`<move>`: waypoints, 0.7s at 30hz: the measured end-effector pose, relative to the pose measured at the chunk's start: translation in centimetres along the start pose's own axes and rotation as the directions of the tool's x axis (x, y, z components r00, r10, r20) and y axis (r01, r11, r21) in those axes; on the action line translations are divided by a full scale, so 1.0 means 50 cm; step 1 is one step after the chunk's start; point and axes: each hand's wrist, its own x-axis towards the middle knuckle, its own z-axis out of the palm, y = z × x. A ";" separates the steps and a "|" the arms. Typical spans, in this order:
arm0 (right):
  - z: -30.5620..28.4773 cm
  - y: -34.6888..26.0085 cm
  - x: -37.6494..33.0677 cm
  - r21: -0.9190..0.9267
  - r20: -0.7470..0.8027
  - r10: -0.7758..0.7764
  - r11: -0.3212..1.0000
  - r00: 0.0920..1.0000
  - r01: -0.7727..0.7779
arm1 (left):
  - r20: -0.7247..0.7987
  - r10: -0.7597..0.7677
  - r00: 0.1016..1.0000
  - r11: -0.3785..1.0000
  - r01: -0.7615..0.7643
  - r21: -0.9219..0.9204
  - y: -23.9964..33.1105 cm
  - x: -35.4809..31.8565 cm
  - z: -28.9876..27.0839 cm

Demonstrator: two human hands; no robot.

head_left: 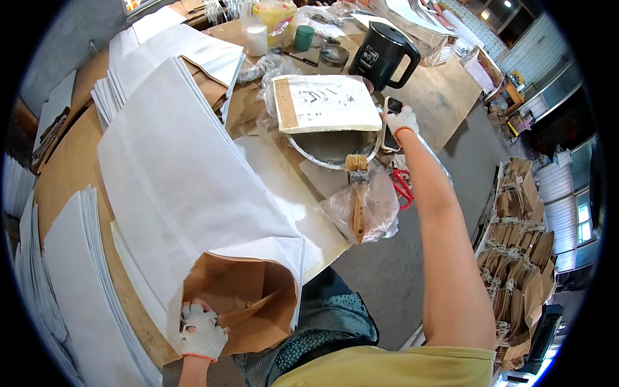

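Note:
My left hand [204, 330], in a white fingerless work glove with an orange cuff, grips the near edge of a large paper bag [187, 168]. White outside and brown inside, the bag lies on a stack of similar ones with its mouth gaping toward me. My right arm is stretched far forward. The gloved right hand [402, 121] has its fingers closed at the edge of a smartphone [389, 140] beside a round basin [308, 153]. A stained white board [329, 103] covers part of the basin. In front of it, a bristle brush [358, 200] rests on crumpled clear plastic.
Red-handled scissors [403, 188] lie right of the brush. A black electric kettle [384, 55], a green-lidded jar [303, 39] and a yellow container [276, 16] stand at the back. More white paper [90, 284] is stacked on the left. Tied brown bundles [516, 258] line the right.

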 end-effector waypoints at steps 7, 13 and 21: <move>-0.082 0.143 0.099 0.951 0.249 -0.013 0.194 0.968 -0.242 | -0.053 -0.084 0.995 0.986 0.076 -0.149 0.032 0.005 -0.020; -0.125 0.110 0.067 0.866 0.493 -0.055 0.128 0.868 -0.483 | 0.042 -0.247 0.968 0.937 0.250 -0.245 0.034 0.017 -0.021; 0.008 0.162 0.151 0.884 0.259 -0.195 0.442 0.946 -0.151 | 0.036 -0.208 0.978 0.947 0.210 -0.243 0.038 0.014 -0.029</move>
